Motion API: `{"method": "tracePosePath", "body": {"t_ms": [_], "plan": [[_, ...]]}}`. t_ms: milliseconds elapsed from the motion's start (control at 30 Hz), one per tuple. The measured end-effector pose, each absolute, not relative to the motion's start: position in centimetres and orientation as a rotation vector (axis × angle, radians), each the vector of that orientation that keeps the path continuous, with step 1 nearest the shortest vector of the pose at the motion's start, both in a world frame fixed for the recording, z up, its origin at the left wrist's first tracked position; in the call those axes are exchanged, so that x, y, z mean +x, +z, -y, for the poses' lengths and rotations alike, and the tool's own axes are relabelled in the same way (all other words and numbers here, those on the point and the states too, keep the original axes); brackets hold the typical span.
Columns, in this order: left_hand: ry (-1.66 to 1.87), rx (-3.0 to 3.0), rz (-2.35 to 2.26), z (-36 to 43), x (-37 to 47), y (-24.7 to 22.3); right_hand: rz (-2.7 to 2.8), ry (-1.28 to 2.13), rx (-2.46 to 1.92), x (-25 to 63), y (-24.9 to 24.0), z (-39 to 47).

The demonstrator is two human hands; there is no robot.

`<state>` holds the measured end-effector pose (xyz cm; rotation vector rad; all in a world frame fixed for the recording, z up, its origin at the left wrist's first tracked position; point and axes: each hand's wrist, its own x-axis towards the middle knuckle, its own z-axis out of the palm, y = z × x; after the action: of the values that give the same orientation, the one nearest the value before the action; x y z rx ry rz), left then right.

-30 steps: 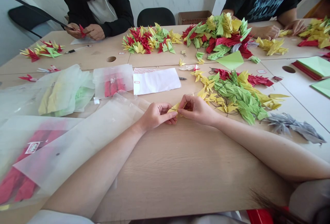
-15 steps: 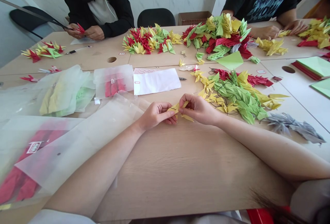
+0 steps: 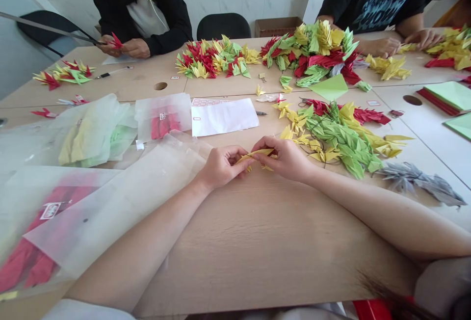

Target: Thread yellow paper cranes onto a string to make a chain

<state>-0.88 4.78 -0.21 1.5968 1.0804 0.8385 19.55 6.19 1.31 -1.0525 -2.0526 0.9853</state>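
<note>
Over the middle of the table, a small yellow folded-paper crane [image 3: 263, 152] is pinched between both my hands. My left hand [image 3: 225, 165] grips its left end between thumb and fingers. Thumb and fingertips of my right hand [image 3: 285, 157] close on its right side, where pointed yellow tips stick out. The fingers cover part of the paper. Just beyond my right hand lie yellow folded cranes [image 3: 296, 121] on a dark string, beside a bundle of green ones [image 3: 336, 136]. Clear plastic bags [image 3: 172, 163] lie near my left hand.
A white paper sheet [image 3: 225, 118] and a pen [image 3: 261, 113] lie ahead. Bagged red paper [image 3: 47, 226] is at left, a grey bundle [image 3: 423, 180] at right. Piles of folded paper [image 3: 312, 52] stand farther back. Two people sit opposite, one hand [image 3: 136, 47] near a red crane.
My right hand has shifted slightly, and the yellow paper's upper tip now points right between my hands. The dark line over it no longer shows. Both hands keep their hold.
</note>
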Motion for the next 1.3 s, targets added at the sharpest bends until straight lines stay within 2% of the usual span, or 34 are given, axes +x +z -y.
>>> {"method": "tracePosePath", "body": {"t_ms": [100, 233, 433, 667, 833, 1033, 1300], "plan": [[1.099, 1.918, -1.233, -4.4, -0.8, -0.4, 2.012, 0.880, -1.083, 19.6, 1.1, -6.2], [1.357, 2.266, -1.312, -4.1, -1.2, -0.2, 1.898, 0.904, -1.099, 19.6, 1.1, -6.2], [1.400, 2.211, -1.292, -4.2, -1.4, -0.3, 1.774, 1.036, -1.010, 19.7, 0.7, -6.3], [1.445, 2.177, -1.308, -3.9, -1.2, -0.4, 1.688, 0.968, -1.025, 19.5, 0.6, -6.4], [1.333, 1.894, -1.305, -4.2, -1.2, -0.3, 1.673, 1.026, -0.948, 19.3, 0.5, -6.2], [1.055, 1.472, -1.082, -4.4, -0.5, 0.3, 1.738, 1.094, -0.926, 19.1, 0.8, -5.6], [0.930, 1.291, -1.063, -4.2, 0.0, 0.8, 1.877, 1.094, -0.951, 19.3, 0.8, -5.4]]}}
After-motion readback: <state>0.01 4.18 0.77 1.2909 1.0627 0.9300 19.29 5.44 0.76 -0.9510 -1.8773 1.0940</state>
